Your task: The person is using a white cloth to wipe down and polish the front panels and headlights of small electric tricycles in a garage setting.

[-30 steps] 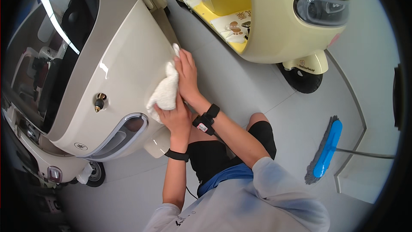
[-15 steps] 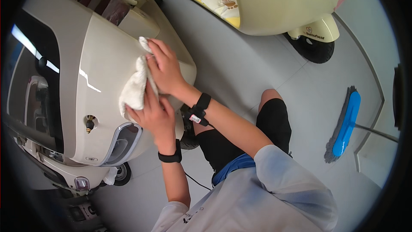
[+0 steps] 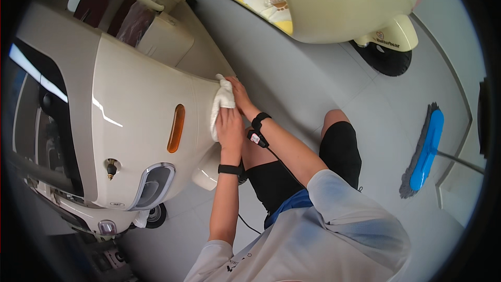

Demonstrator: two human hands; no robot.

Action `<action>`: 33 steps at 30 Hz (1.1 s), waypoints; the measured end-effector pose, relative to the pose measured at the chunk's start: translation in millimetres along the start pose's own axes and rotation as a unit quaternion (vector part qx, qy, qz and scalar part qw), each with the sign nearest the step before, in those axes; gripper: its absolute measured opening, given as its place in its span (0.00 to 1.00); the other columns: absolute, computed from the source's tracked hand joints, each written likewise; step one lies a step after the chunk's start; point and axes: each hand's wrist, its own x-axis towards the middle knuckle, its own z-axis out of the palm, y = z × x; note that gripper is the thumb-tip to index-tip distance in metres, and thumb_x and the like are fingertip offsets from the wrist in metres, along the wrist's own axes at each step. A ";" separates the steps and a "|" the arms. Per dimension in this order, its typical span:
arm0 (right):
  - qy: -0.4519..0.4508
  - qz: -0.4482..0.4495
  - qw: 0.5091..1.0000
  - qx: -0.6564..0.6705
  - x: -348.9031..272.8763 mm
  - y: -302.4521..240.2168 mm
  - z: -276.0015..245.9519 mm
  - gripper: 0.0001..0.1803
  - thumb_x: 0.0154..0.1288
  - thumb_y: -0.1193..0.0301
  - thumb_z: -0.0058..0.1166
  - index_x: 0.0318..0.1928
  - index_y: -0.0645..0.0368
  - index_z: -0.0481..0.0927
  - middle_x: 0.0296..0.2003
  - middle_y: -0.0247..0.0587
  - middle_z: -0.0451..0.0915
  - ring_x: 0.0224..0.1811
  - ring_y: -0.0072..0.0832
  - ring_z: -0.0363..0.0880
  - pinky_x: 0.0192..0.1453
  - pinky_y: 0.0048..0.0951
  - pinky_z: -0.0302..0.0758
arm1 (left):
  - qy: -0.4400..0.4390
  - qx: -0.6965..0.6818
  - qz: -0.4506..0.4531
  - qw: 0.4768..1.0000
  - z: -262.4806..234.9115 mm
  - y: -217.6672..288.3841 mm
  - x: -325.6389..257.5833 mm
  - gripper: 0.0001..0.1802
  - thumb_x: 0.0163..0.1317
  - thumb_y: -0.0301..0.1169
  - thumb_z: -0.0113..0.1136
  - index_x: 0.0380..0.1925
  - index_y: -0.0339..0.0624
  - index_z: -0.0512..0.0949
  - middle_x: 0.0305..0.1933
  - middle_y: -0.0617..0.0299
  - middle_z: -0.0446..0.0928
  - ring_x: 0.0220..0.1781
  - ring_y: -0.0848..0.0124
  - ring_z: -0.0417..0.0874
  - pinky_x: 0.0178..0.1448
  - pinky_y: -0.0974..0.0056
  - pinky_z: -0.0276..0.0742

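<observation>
- Clock read from the white cloth [image 3: 224,95], twelve toward the top of the view.
- Cloth: bunched, long axis upright, lying against the rounded edge of the cream vehicle [image 3: 136,83], between that edge and both hands.
- Left hand [image 3: 230,129]: at six, back showing. Fingers narrow, side by side, tips on the cloth. Thumb hidden; cannot tell whether it grips or only presses.
- Right hand [image 3: 241,96]: at three, along the cloth's outer edge and touching it. Fingers close together, partly hidden; cannot tell if they are closed on it.
- Black bands on both wrists; small black device with a cable [image 3: 255,138] just beside the right wrist.
- Amber lamp [image 3: 176,128], a narrow upright strip: at eight, near the cloth. Black-and-gold knob [image 3: 111,169]: also at eight, farther out.
- Headlight [image 3: 153,185], grey-rimmed: at seven. Windshield [image 3: 39,130]: toward nine.
- Maroon seats [image 3: 91,9]: at ten, beside a cream bar.
- Pale yellow vehicle [image 3: 339,10]: at two, well apart, its black wheel [image 3: 383,60] on the grey floor [image 3: 297,68].
- Blue mop [image 3: 432,146], grey fringe: between three and four, well apart from the hands.
</observation>
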 end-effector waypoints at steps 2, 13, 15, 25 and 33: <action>0.019 0.075 0.995 0.066 3.2 22.8 -9.3 0.19 0.79 0.64 0.45 0.59 0.62 0.79 0.57 0.45 0.80 0.63 0.44 0.78 0.66 0.38 0.74 | -0.034 0.018 0.035 0.999 7.9 10.3 6.0 0.27 0.62 0.31 0.58 0.63 0.34 0.75 0.69 0.52 0.75 0.77 0.57 0.68 0.81 0.53 0.57; 0.000 0.077 0.996 0.050 -7.6 81.9 -50.2 0.29 0.82 0.57 0.44 0.75 0.56 0.61 0.70 0.44 0.62 0.75 0.34 0.62 0.79 0.36 0.61 | 0.036 -0.031 0.013 0.999 -3.5 29.5 -2.2 0.28 0.57 0.31 0.60 0.60 0.35 0.79 0.65 0.55 0.79 0.72 0.60 0.72 0.79 0.54 0.62; -0.034 0.146 0.970 0.191 -42.7 12.1 -1.1 0.31 0.85 0.53 0.35 0.76 0.59 0.59 0.72 0.45 0.60 0.77 0.35 0.58 0.82 0.36 0.55 | 0.046 -0.015 -0.038 0.998 -8.4 -4.1 -36.2 0.29 0.57 0.32 0.60 0.61 0.38 0.80 0.64 0.56 0.79 0.72 0.59 0.73 0.78 0.53 0.62; -0.071 -0.380 0.912 -0.135 -43.4 -256.4 51.8 0.32 0.68 0.74 0.50 0.72 0.64 0.66 0.72 0.52 0.62 0.73 0.51 0.59 0.78 0.47 0.55 | 0.357 -0.089 -0.207 0.907 -138.5 -56.7 10.8 0.34 0.66 0.39 0.61 0.71 0.39 0.71 0.68 0.54 0.75 0.71 0.50 0.73 0.75 0.41 0.57; -0.035 -0.320 0.931 -0.174 -49.4 -156.4 21.5 0.33 0.73 0.71 0.50 0.76 0.61 0.59 0.75 0.54 0.57 0.76 0.55 0.55 0.80 0.49 0.55 | 0.277 0.006 -0.157 0.948 -53.6 -24.2 -28.7 0.27 0.60 0.34 0.62 0.61 0.43 0.81 0.65 0.57 0.80 0.66 0.55 0.78 0.70 0.46 0.68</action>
